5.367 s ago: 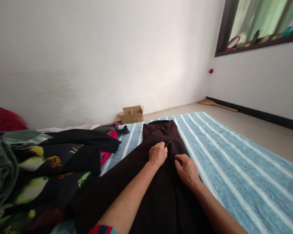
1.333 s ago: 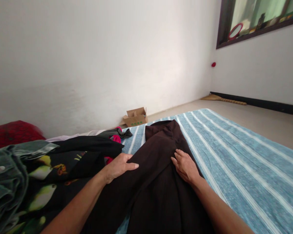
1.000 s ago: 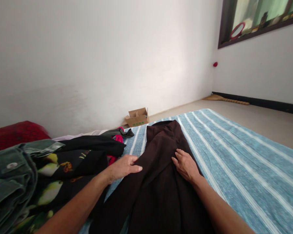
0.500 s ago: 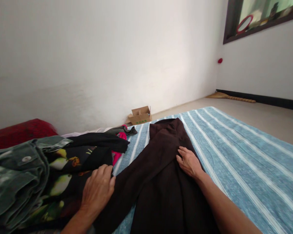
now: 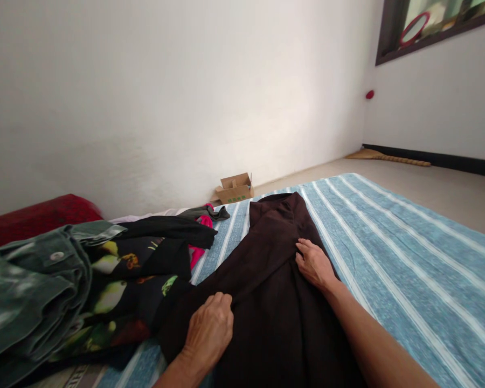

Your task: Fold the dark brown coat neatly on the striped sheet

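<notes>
A dark brown long-sleeved top (image 5: 275,280) lies spread on the blue-and-white striped bedsheet (image 5: 388,253), its collar end pointing away from me. My left hand (image 5: 210,326) is closed on the left sleeve of the top, with fingers curled down and the fingertips hidden. Flat on the body of the top, near its right side, rests my right hand (image 5: 313,261), fingers stretched out. The lower part of the top runs out of view at the bottom.
Piled at the left are a green denim garment (image 5: 32,285), a black patterned garment (image 5: 121,269) and other clothes, with a red item (image 5: 44,210) behind. Beyond the bed sit an open cardboard box (image 5: 235,188) and a broom (image 5: 388,156) on the floor by the walls.
My left hand has moved right, from beside the clothes pile toward the body of the top, and the sleeve has shifted with it. My right hand stays on the top.
</notes>
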